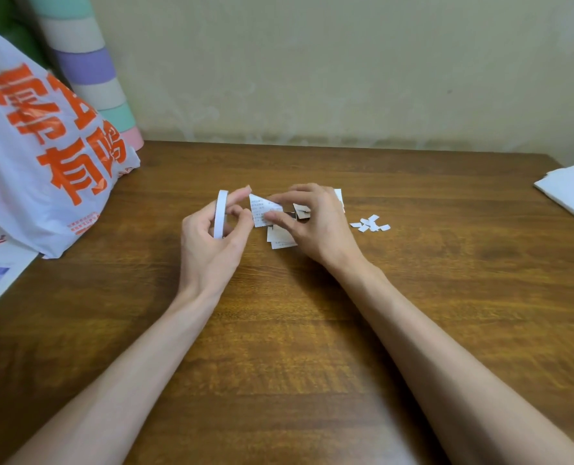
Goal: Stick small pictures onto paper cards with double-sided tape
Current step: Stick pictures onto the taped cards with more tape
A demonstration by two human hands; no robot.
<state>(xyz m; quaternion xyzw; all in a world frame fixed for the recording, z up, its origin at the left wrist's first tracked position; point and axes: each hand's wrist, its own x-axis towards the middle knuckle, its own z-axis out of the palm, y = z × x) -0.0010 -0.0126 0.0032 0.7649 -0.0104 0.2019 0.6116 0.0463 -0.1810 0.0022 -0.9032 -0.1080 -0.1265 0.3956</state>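
The paper card (262,209) is being held up just over the surface (312,347), between the two hands. It is looking small, white & thin, w/ rows of tiny dark print, too small to read. It is tilting, one pointy corner sticking up. The R hand (312,226) is pinching its lower edge w/ thumb & fingers. The L hand (211,239) is curling round a tape roll (220,213), a thin white ring standing on its edge, & one L fingertip is touching the card's top corner. So the hands are sitting close together, both clamped on sth.

Under the R hand more cards (280,239) are lying in a small messy pile, flat & white w/ print. Just R of the hand, little white scraps (370,225) are lying in a bunch on the brown, wood-grain surface.

Far L a crinkly white plastic bag (44,169) w/ big orange letters is slumping. Far R a stack of white sheets (569,196) is sitting near the edge.
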